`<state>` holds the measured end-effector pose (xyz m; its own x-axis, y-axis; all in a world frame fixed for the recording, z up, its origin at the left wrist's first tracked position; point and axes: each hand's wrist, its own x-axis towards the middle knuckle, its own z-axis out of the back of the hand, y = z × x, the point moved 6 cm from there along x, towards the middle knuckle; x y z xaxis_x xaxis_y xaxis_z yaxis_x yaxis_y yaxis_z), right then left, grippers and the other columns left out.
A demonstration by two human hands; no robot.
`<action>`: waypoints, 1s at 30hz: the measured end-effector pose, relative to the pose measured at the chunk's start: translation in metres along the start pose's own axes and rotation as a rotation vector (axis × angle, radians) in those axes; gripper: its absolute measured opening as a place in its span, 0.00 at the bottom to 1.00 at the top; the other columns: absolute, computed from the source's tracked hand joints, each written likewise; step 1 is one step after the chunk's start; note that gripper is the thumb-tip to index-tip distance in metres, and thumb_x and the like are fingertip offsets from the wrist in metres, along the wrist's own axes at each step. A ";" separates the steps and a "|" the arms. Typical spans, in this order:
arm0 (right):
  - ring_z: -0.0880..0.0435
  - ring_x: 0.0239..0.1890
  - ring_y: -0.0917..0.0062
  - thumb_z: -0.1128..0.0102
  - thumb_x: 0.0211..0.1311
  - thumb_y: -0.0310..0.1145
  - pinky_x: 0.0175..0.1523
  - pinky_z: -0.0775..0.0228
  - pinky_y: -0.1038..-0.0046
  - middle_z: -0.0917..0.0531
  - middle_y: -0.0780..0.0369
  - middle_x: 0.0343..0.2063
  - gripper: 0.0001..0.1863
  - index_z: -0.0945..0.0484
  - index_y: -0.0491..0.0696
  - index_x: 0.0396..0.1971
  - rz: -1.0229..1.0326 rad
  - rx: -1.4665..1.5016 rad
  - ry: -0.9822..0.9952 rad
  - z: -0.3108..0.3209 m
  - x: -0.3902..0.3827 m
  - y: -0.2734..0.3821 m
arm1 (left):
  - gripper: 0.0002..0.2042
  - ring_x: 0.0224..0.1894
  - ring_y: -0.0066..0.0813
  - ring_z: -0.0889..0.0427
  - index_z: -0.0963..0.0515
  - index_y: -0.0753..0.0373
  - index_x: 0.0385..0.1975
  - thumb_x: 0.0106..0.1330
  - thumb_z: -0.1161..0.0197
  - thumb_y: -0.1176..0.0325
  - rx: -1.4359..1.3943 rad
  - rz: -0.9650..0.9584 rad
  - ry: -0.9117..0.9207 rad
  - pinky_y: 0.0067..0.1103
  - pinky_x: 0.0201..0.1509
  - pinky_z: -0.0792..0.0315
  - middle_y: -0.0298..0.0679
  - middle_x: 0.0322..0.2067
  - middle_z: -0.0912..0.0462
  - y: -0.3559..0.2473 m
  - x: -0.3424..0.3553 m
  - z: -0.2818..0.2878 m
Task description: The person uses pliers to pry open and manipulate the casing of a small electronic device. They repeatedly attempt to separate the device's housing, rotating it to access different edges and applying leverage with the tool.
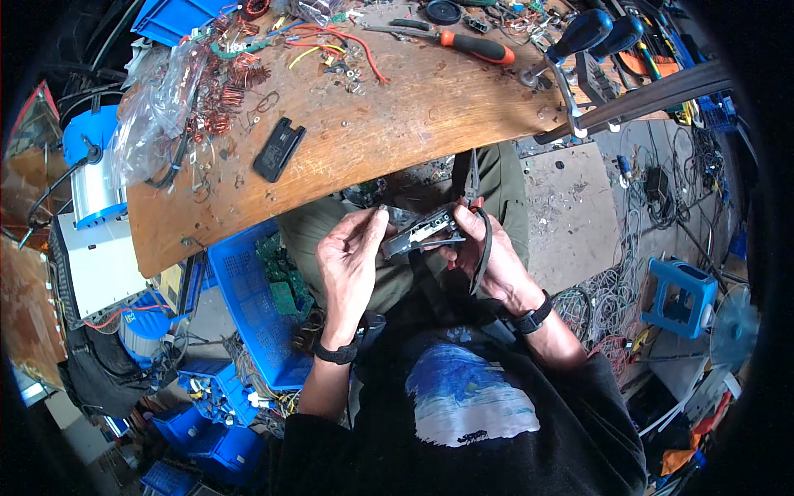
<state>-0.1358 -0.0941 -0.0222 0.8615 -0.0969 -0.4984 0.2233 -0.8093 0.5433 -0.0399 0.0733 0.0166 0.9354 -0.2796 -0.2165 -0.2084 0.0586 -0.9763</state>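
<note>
Over my lap, my right hand (500,269) is closed around an opened black plastic housing (424,233), with light metal parts showing along its inside. The same hand also keeps a pair of pliers (474,178) with red and dark handles, jaws pointing away from me. My left hand (349,260) is beside the housing's left end, thumb and fingers pinched together. Whatever sits between those fingertips is too small to make out. On the bench beyond lies a flat black plastic cover (279,150).
The wooden bench (397,107) carries an orange-and-black screwdriver (477,47), copper coils (219,107), a clear plastic bag (157,124) and blue-handled clamps (581,37). A blue crate (240,285) with green circuit boards (285,289) stands left of my legs. Cables (587,289) cover the floor at right.
</note>
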 end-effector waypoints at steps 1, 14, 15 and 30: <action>0.18 0.29 0.78 0.38 0.74 0.44 0.30 0.29 0.78 0.12 0.56 0.37 0.16 0.26 0.47 0.46 0.007 -0.008 -0.011 0.001 0.000 0.000 | 0.06 0.37 0.18 0.17 0.15 0.70 0.42 0.72 0.35 0.74 0.001 -0.007 -0.003 0.16 0.47 0.25 0.36 0.36 0.12 -0.001 0.000 0.000; 0.14 0.36 0.76 0.39 0.75 0.44 0.32 0.28 0.78 0.13 0.57 0.40 0.16 0.26 0.47 0.47 -0.010 -0.009 0.029 0.006 0.000 -0.001 | 0.05 0.41 0.25 0.12 0.17 0.69 0.43 0.70 0.34 0.78 -0.095 -0.032 0.011 0.19 0.50 0.22 0.41 0.38 0.11 0.001 -0.005 0.003; 0.14 0.37 0.76 0.39 0.75 0.45 0.32 0.28 0.78 0.13 0.57 0.40 0.16 0.26 0.47 0.47 -0.006 -0.008 0.017 0.006 -0.001 -0.001 | 0.07 0.42 0.24 0.13 0.17 0.69 0.45 0.70 0.34 0.78 -0.045 -0.038 0.021 0.19 0.50 0.22 0.41 0.39 0.11 0.003 -0.004 0.004; 0.16 0.31 0.79 0.44 0.74 0.56 0.31 0.27 0.80 0.12 0.57 0.38 0.28 0.21 0.42 0.52 -0.093 -0.101 0.028 -0.002 -0.007 -0.007 | 0.14 0.50 0.25 0.19 0.26 0.67 0.58 0.82 0.50 0.67 0.211 -0.282 0.171 0.22 0.55 0.26 0.42 0.52 0.18 -0.014 -0.011 -0.021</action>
<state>-0.1419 -0.0869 -0.0211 0.8470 -0.0071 -0.5315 0.3461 -0.7516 0.5616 -0.0536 0.0556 0.0331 0.8829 -0.4673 0.0463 0.1298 0.1481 -0.9804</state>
